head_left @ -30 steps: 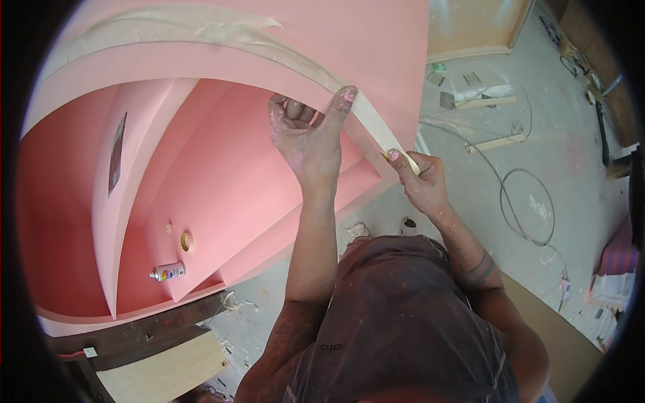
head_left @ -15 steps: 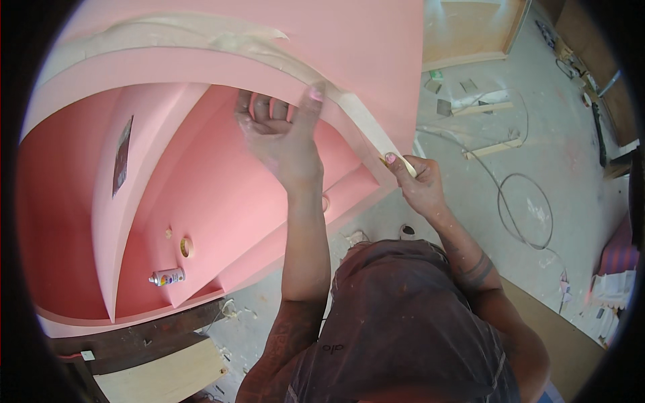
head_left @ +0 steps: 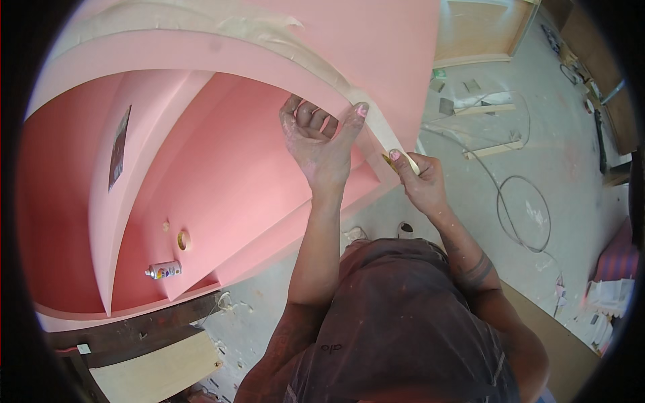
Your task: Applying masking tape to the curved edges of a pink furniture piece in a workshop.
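A large pink curved shell (head_left: 235, 55) with a rounded opening fills the left and centre. Wide, wrinkled masking tape (head_left: 175, 21) follows its outer curve. My left hand (head_left: 321, 151) grips the rim of the opening, thumb on the outer face near the tape and fingers curled inside. Lower right of it, my right hand (head_left: 426, 183) is closed on a roll of masking tape (head_left: 389, 162), mostly hidden by the fingers. A pale strip of tape (head_left: 383, 129) runs taut from this hand up to the shell near my left thumb.
Inside the shell lie a spray can (head_left: 164, 270), another tape roll (head_left: 183, 240) and a small crumpled scrap (head_left: 166, 226). A dark slot (head_left: 120, 149) marks its inner rib. A cable (head_left: 500, 195) loops on the floor at right, near wooden strips (head_left: 494, 150). A wooden panel (head_left: 474, 33) stands behind.
My left hand has slid right and slightly down along the rim, toward my right hand. The right hand keeps its hold on the tape, almost unmoved. The view has shifted slightly.
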Demonstrator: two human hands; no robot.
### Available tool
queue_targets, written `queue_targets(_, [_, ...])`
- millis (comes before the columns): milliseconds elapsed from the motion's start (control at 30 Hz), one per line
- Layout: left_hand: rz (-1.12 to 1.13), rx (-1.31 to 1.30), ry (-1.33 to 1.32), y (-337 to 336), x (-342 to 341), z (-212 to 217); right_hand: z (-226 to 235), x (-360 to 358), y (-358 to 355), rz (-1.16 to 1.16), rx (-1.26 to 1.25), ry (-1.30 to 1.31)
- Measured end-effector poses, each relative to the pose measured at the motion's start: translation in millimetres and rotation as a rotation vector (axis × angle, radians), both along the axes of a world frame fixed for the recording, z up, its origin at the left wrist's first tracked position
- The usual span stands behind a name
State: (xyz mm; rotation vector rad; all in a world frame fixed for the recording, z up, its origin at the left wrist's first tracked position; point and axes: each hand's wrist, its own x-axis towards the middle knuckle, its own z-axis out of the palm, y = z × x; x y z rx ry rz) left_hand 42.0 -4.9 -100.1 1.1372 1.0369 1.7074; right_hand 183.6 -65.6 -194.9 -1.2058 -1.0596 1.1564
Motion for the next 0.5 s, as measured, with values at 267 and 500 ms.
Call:
queue_targets(267, [0.017, -0.004, 0.029, 3.2, -2.9, -3.2, 7.8, -0.1, -0.8, 0.035, -0.048, 0.034])
queue_targets(500, [0.038, -0.020, 0.091, 0.0, -3.8, -2.5, 4.5, -0.5, -3.2, 0.027, -0.030, -0.001])
